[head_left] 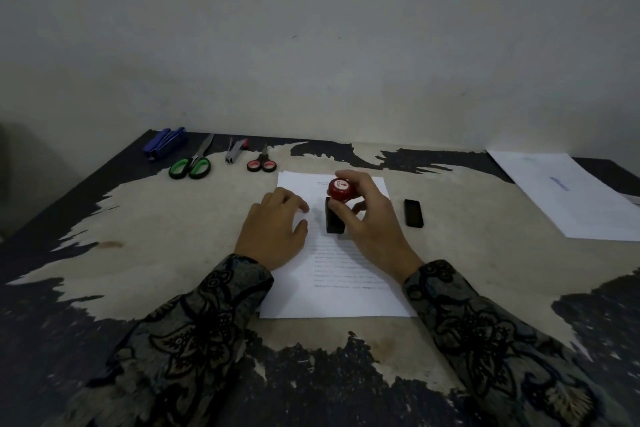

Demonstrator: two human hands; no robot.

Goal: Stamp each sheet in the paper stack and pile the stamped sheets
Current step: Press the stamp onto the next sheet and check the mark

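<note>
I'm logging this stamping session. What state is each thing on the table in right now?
stamp: upright on the sheet, gripped by the right hand.
sheet: flat, printed side up, under the left hand.
stamp cap: off, lying right of the sheet.
pile of sheets: flat, far right.
green scissors: closed.
red scissors: closed.
blue stapler: closed.

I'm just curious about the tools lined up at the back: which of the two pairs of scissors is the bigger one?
The green-handled scissors, lying beside the blue stapler. The red-handled scissors further right are clearly shorter, with smaller handle loops.
</note>
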